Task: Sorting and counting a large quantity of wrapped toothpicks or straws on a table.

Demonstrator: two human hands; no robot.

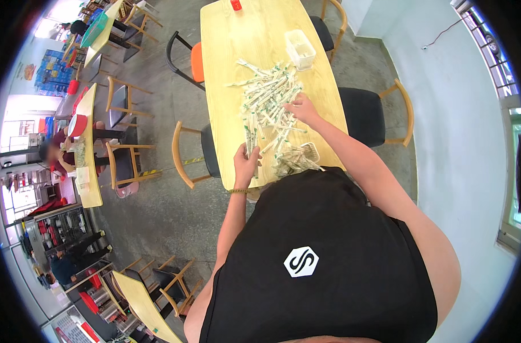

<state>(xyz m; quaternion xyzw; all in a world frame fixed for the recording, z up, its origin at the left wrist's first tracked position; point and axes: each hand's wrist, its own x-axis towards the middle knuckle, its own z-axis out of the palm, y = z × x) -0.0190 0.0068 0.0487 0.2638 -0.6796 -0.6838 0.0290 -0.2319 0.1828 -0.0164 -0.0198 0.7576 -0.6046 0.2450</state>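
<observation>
A loose heap of paper-wrapped chopsticks (267, 92) with green print covers the middle of the wooden table (226, 38). My left hand (246, 162), a beaded bracelet at its wrist, holds a small bundle of wrapped chopsticks (251, 136) upright near the table's left side. At the heap's right edge is my right hand (302, 108), its fingertips on or just over the sticks; whether they grip one cannot be told. Close to my body lies a bunched pile of wrapped sticks (292, 162), partly over a white basket (311, 151).
An open white plastic basket (301, 49) stands at the table's right, beyond the heap. A red object (236, 4) sits at the far end. Chairs (363, 116) flank both sides. Another person (65, 150) sits at a table on the left; one more (65, 268) is at lower left.
</observation>
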